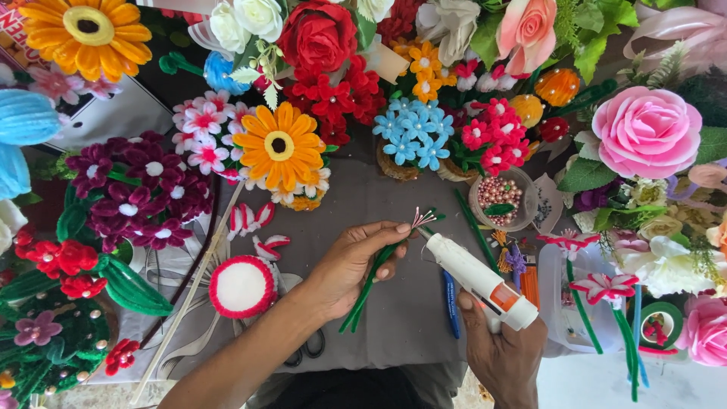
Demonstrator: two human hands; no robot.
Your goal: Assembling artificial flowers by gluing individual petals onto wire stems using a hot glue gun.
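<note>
- Far left, the purple pipe-cleaner flowers (140,193) and red blossoms (64,265) stand crowded at the table edge, set back from the middle.
- Next, a red-rimmed white disc (242,286) lies flat on the grey cloth (363,204), near the wrist; red-and-white petals (254,220) lie loose just above it.
- Centre now: the left hand (352,265) is closed around a green stem (371,284), pinching it tilted so its pink stamen tip (422,220) points up and right, toward the nozzle.
- The right hand (503,352) wraps the white glue gun (481,280), nozzle just beside that tip, so the two nearly meet.
- Right of that, a bowl of pink beads (500,198) sits near; a big pink rose (647,130) stands beyond.
</note>
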